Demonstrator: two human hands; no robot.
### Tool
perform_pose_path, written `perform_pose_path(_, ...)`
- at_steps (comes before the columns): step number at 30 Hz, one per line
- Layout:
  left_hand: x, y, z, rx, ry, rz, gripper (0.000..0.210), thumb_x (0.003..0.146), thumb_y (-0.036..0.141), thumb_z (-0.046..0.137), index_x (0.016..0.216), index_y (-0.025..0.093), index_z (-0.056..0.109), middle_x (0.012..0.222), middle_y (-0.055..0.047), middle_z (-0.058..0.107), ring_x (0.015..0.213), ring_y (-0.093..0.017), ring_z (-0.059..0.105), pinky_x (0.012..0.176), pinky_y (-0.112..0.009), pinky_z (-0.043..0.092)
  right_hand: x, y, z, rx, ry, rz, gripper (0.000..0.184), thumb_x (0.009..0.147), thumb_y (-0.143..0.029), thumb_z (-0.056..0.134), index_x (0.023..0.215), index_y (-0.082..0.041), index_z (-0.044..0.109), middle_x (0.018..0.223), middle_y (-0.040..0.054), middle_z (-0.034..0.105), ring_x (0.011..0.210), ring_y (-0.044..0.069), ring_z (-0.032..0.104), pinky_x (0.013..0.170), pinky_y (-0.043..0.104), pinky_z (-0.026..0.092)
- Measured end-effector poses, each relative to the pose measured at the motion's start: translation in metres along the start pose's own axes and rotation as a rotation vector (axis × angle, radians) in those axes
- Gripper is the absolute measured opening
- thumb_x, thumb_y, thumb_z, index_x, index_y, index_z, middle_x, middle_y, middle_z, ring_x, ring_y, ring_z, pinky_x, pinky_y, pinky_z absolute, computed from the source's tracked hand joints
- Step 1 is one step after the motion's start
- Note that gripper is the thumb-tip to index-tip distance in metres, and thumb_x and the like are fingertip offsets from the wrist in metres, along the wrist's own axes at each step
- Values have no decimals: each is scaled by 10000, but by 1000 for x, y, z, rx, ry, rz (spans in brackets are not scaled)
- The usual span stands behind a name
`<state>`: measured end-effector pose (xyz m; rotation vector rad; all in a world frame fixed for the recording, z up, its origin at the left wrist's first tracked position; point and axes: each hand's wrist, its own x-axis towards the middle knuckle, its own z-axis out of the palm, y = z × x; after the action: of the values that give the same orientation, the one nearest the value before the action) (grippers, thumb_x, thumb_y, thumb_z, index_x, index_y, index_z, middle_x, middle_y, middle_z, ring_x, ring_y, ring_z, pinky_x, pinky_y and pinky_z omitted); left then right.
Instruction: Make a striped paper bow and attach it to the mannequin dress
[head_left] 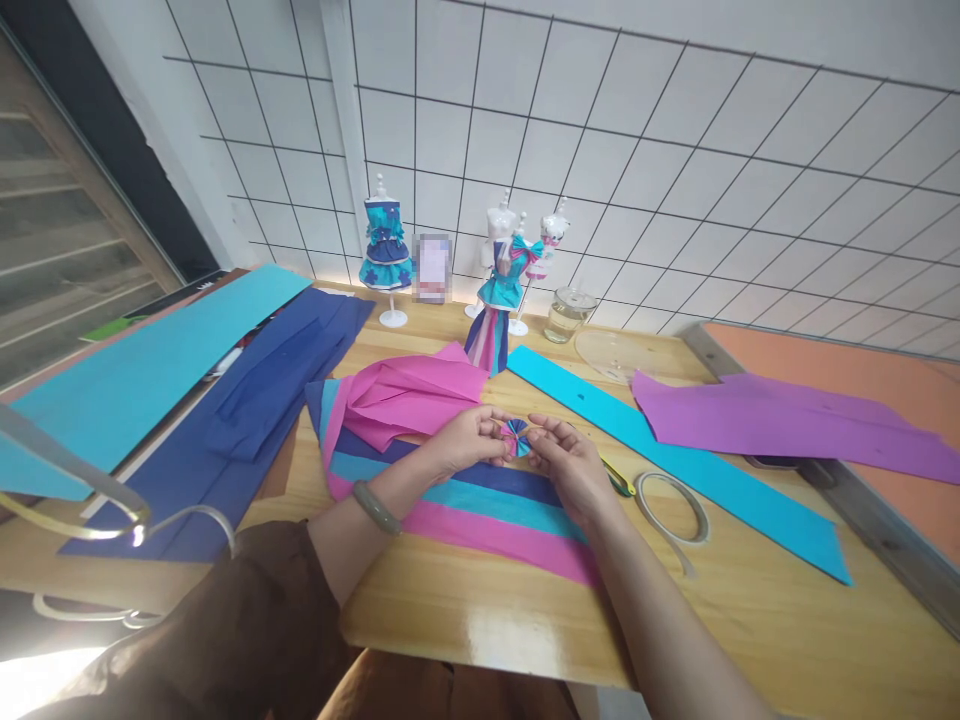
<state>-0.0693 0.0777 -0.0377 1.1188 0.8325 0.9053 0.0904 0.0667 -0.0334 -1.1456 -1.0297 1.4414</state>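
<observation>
Head view showed both hands close together over the table [480, 625], pinching one small round pleated piece [515, 437] between them. The left hand [472, 440] had thumb and fingers closed on its left side, and the right hand [566, 455] gripped its right side the same way. The piece was striped pink, blue and turquoise, and sat above the far edge of a striped sheet [480, 492] in the same colours. Crumpled pink paper [420, 390] lay just beyond the left hand. Near the right wrist were a roll of tape [706, 524] and a yellow-handled tool [617, 476], partly hidden. A long turquoise strip [675, 460] ran behind them, just beside a purple sheet [787, 425]. Farther back, dressed dolls' stands [386, 260] stood upright near a clear cup [570, 316].
</observation>
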Motion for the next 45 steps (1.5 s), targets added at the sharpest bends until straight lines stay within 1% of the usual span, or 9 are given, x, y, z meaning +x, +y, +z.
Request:
perform_pose_path(5,-1,3,-2,-22,-18,-15,411,656,134,652,1028,119,479,695,-22,603,591,-113,599,594,-267,484,1,1,-1,23,4,-10,383,596,-320,730,935,-191,607,698,-26,597,529,82,498,555,241,403)
perform_pose_path(11,2,-3,-6,-28,-20,-11,430,652,91,606,1058,138,474,725,-26,607,621,-126,610,598,-266,479,1,-2,-1,49,19,3,375,593,-305,733,926,-192,605,767,-15,614,547,82,511,563,243,412)
perform_pose_path(17,-1,2,-3,-30,-32,6,468,656,188,667,1085,148,486,819,-42,606,580,-89,582,603,-264,475,0,-2,0,58,15,8,374,589,-301,738,921,-189,607,761,-15,617,543,78,510,566,243,416)
perform_pose_path(20,-2,3,-1,-17,-29,23,507,631,230,706,1081,134,493,782,-35,600,611,-98,583,619,-266,475,0,1,0,53,-7,11,368,601,-304,733,925,-186,606,726,-18,612,533,77,507,560,241,415)
perform_pose_path(23,-1,0,-2,-13,-37,28,506,625,246,714,1070,136,500,758,-28,599,598,-99,583,615,-273,473,1,1,0,60,3,10,375,593,-306,738,922,-185,607,696,-23,608,520,75,500,548,236,409)
perform_pose_path(30,2,-7,-7,9,-48,48,475,645,202,692,1070,127,492,696,-5,574,590,-109,584,595,-266,461,1,-5,-1,93,53,14,386,556,-289,756,897,-179,614,673,-28,589,506,72,476,527,231,407)
perform_pose_path(37,-1,4,-3,-14,-34,4,455,660,233,685,1060,135,491,809,-29,578,570,-78,562,600,-267,464,1,-5,-2,53,70,-4,389,571,-312,746,910,-179,611,678,-23,585,538,79,492,534,224,410)
perform_pose_path(41,-2,5,-2,29,-15,17,423,700,286,652,1067,142,499,797,-29,579,572,-78,562,617,-274,470,1,-1,-1,4,46,-35,389,586,-333,736,923,-185,609,693,-23,588,554,83,498,548,224,407)
perform_pose_path(45,0,2,-4,37,-3,28,427,682,254,664,1061,142,501,763,-17,574,579,-89,570,615,-278,474,1,3,-1,-44,-15,-76,377,615,-346,718,940,-192,607,686,-25,592,542,80,500,561,231,410)
